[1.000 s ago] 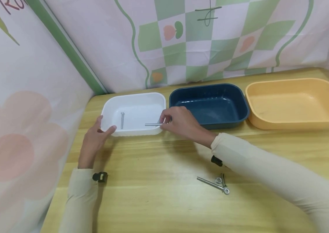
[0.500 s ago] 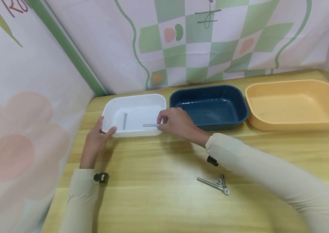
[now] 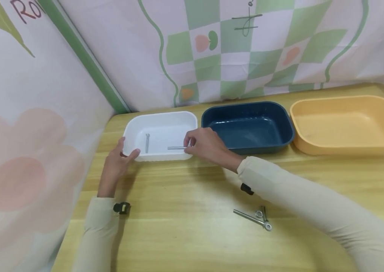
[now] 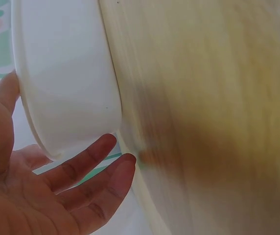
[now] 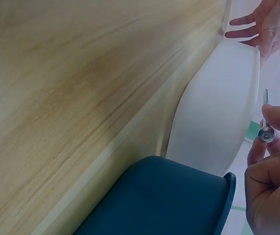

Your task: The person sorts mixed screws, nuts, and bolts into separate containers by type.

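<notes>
My right hand (image 3: pixel 209 146) pinches a metal bolt (image 3: pixel 176 147) between thumb and fingers, over the right side of the white bin (image 3: pixel 158 156). In the right wrist view the round head of the bolt (image 5: pixel 266 134) faces the camera, its shank pointing away. A second bolt (image 3: pixel 147 143) lies inside the bin near its left side. My left hand (image 3: pixel 117 164) rests at the bin's left front corner, thumb on the front rim and index finger on the left side. In the left wrist view the other fingers (image 4: pixel 88 164) extend loosely beside the corner.
A dark blue bin (image 3: pixel 246 148) and a yellow bin (image 3: pixel 352 148) stand in a row to the right. Nearer on the wooden table (image 3: pixel 178 226) lie a long metal rod (image 3: pixel 249 217) with a ring-shaped end, a nut (image 3: pixel 259 214) and a small screw (image 3: pixel 264 214). Patterned cloth hangs behind.
The right hand has shifted slightly left with the bolt, further over the white bin. The left hand stays at the corner. The whole head view has shifted a little.
</notes>
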### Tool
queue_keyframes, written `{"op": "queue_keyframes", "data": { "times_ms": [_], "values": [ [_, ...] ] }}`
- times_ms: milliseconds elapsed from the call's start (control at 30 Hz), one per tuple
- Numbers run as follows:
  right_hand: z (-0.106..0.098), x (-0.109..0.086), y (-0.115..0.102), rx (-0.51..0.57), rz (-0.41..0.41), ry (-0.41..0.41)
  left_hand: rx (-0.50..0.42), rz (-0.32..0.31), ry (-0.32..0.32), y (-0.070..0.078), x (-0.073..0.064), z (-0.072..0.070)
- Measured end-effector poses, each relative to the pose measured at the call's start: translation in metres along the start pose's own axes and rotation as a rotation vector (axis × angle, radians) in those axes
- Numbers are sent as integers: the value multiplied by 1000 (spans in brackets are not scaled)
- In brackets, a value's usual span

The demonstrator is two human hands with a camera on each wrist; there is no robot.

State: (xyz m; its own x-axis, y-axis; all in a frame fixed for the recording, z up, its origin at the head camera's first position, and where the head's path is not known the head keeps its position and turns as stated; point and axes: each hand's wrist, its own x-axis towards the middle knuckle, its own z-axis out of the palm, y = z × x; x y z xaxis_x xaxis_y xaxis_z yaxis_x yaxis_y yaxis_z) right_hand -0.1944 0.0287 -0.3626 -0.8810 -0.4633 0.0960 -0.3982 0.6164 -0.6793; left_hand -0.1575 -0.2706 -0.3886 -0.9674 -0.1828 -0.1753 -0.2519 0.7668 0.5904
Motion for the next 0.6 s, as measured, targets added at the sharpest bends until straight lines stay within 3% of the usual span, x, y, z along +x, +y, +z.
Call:
{"op": "queue_keyframes", "data": {
  "times_ms": [167,600],
  "values": [
    [3,4,-1,-13,9,-6,-2,-26,1,1,1,1],
    [10,15,-4,-8,37,-30,17,22,27,-2,2,2]
  ]
}}
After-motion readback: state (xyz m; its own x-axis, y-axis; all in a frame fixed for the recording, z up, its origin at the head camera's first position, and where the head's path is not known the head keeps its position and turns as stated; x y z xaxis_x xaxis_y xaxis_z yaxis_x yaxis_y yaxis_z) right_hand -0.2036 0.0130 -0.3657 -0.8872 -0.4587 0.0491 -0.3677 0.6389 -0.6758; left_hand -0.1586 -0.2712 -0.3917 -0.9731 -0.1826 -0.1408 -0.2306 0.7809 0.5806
